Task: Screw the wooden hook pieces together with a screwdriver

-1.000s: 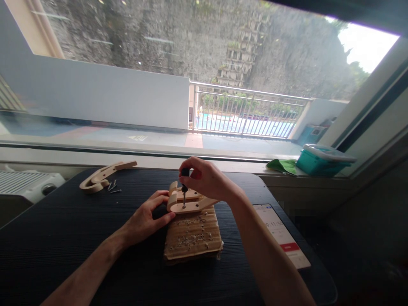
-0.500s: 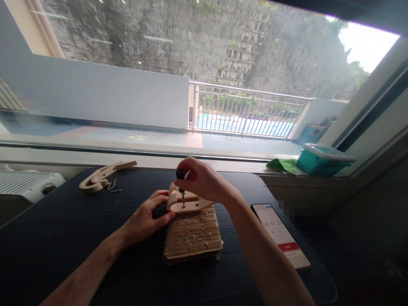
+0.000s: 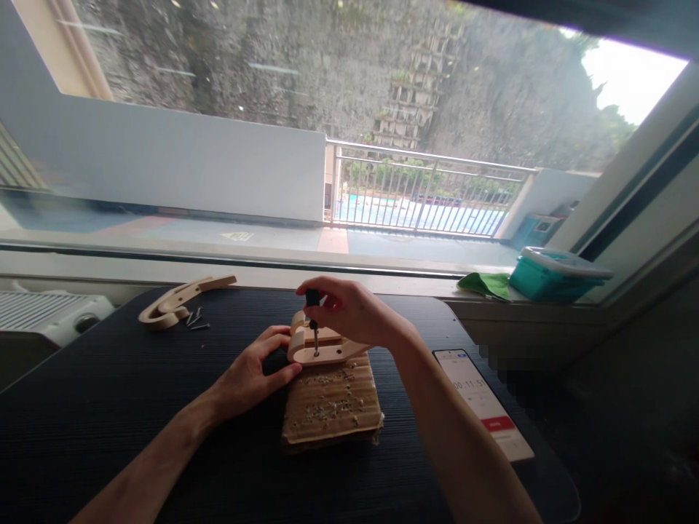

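My right hand (image 3: 349, 309) grips the dark handle of a screwdriver (image 3: 315, 336), held upright. Its tip rests at a hole in a curved, pale wooden piece (image 3: 328, 354) that lies across the far end of a cardboard block (image 3: 333, 407). Small holes pock the near part of the cardboard. My left hand (image 3: 262, 367) steadies the rounded left end of the wooden piece, fingers behind it and thumb at its near edge. Whether a screw sits under the tip is too small to tell.
On the dark table (image 3: 136, 407), another curved wooden piece (image 3: 180, 300) lies back left beside several loose screws (image 3: 196, 320). A phone (image 3: 483, 404) showing a timer lies at the right. A teal box (image 3: 557, 276) and green cloth (image 3: 486, 285) sit on the windowsill.
The fingers of my right hand have shifted around the screwdriver handle, the index finger now stretching over its top. My left hand and the wooden piece stay in place.
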`<state>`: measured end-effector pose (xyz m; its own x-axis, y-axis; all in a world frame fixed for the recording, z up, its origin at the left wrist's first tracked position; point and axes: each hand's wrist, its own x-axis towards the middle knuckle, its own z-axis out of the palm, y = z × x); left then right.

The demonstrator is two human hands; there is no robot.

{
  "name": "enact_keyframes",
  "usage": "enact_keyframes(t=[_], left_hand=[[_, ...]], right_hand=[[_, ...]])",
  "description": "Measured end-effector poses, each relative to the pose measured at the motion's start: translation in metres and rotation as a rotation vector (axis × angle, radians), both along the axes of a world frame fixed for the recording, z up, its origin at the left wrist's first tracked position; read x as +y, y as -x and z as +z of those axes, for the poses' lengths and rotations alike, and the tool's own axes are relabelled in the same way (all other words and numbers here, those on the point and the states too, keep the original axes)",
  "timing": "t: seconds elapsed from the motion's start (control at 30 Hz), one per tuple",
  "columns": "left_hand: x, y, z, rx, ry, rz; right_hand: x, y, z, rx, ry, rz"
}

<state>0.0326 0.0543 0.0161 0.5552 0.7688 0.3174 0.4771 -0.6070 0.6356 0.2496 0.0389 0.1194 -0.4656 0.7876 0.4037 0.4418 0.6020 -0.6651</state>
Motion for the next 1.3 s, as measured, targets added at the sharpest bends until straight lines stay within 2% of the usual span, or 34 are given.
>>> enact_keyframes(t=[0.23,0.4,0.6,0.87,1.03,1.3], left_hand=[[0.0006,0.0001,-0.0017,0.002,-0.003,0.000],[0.0010,-0.0004,-0.0014,-0.005,-0.010,0.004],[0.0007,0.0001,-0.0013,-0.007,-0.016,0.007],[-0.0005,0.0004,0.0002,-0.003,-0.011,0.007],[-0.0003,-0.0004,-0.0001,-0.002,-0.027,0.015],[0.0017,0.0000,-0.0022,0.003,-0.047,0.021]], right_hand=[[0.0001,0.0010,0.0025,-0.031,-0.008,-0.083],[-0.0045,0.0000,0.0056,-0.027,0.002,-0.040],[0.0010,-0.0024,0.0002,0.039,0.033,-0.015],[0.0006,-0.0021,0.0013,-0.001,-0.010,-0.106],[0.0000,-0.0037,0.0015,-0.025,-0.033,-0.062],[0.0039,-0.0090,0.0005,0.062,0.118,0.022]])
